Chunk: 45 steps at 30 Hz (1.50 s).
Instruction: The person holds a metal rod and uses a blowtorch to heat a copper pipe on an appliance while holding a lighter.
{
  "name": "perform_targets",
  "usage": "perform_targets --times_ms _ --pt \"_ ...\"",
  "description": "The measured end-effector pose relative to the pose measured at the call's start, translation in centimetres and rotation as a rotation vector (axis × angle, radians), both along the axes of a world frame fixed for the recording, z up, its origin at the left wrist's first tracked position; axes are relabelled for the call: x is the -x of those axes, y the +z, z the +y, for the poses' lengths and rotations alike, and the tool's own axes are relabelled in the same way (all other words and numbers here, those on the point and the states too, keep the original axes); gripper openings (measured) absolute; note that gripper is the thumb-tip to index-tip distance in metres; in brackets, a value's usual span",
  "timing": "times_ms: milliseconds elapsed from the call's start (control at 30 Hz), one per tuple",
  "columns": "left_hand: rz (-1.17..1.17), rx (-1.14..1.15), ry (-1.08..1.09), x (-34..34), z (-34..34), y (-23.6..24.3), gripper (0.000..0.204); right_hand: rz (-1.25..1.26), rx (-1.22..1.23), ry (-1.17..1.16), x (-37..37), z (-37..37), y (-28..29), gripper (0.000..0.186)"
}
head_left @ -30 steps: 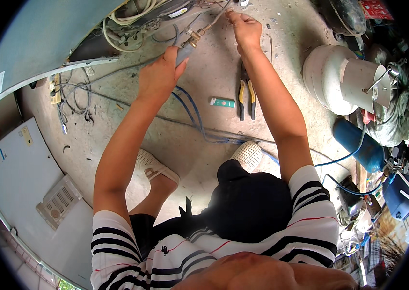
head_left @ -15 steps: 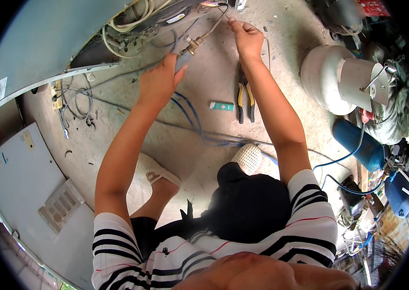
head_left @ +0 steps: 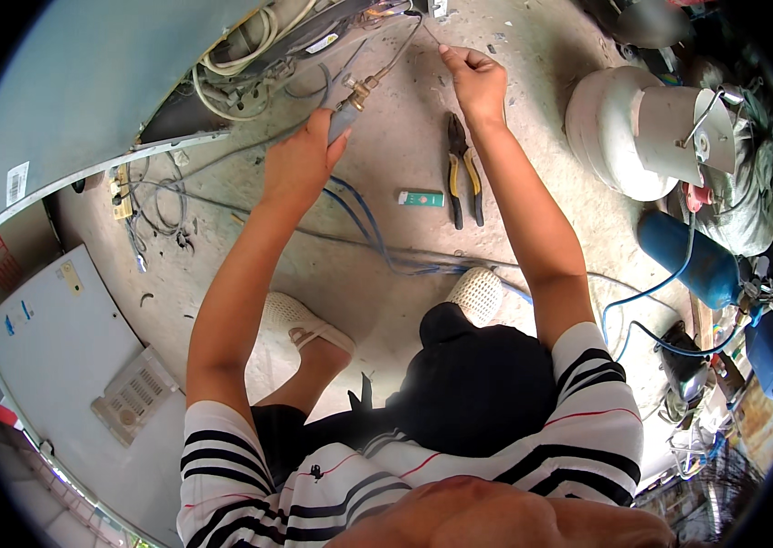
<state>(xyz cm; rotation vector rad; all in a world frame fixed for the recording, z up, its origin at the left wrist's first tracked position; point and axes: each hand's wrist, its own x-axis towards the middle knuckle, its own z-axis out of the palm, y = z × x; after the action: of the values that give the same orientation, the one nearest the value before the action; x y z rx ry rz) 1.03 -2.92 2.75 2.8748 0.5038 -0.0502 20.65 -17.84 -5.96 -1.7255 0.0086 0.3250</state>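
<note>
My left hand is closed around the grey handle of a gas torch with brass valves. Its thin bent neck reaches up to the far edge of view, beside the open base of a large grey-blue appliance. In a pinch, my right hand holds a thin rod, its far end close to the torch tip. Whether the two touch I cannot tell, nor can I make out a flame. Below my right hand, yellow-and-black pliers lie on the floor next to a small teal-and-white box.
A white gas cylinder and a blue cylinder lie at the right. Blue hoses and grey cables cross the floor near my feet. On the left are a power strip and a white appliance panel.
The view has turned slightly. My right hand has drawn back a little toward me with the rod, and more of the rod shows. My left hand keeps its hold on the torch.
</note>
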Motion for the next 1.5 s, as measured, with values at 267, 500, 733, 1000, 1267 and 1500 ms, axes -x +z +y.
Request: perform_targets --times_ms 267,500,733,1000,1267,1500 --pt "0.070 0.101 0.015 1.7 -1.2 0.9 0.032 -0.037 0.035 -0.019 1.5 -3.8 -0.4 0.021" --pt "-0.010 0.239 0.013 4.1 -2.6 1.5 0.032 -0.030 0.122 -0.067 2.5 -7.9 0.2 0.025" --pt "0.044 0.381 0.023 4.5 -3.8 1.9 0.038 -0.070 0.195 -0.036 3.6 -11.1 -0.5 0.026" --pt "-0.012 0.381 -0.020 3.9 -4.9 3.2 0.044 -0.111 0.392 -0.033 5.5 -13.9 0.2 0.024" --pt "-0.031 0.512 -0.009 3.7 -6.0 4.4 0.045 -0.234 0.511 0.041 8.1 -15.2 1.0 0.032" --pt "0.014 0.632 0.002 2.8 -8.8 6.6 0.050 0.430 -0.344 0.385 13.9 -11.4 6.8 0.030"
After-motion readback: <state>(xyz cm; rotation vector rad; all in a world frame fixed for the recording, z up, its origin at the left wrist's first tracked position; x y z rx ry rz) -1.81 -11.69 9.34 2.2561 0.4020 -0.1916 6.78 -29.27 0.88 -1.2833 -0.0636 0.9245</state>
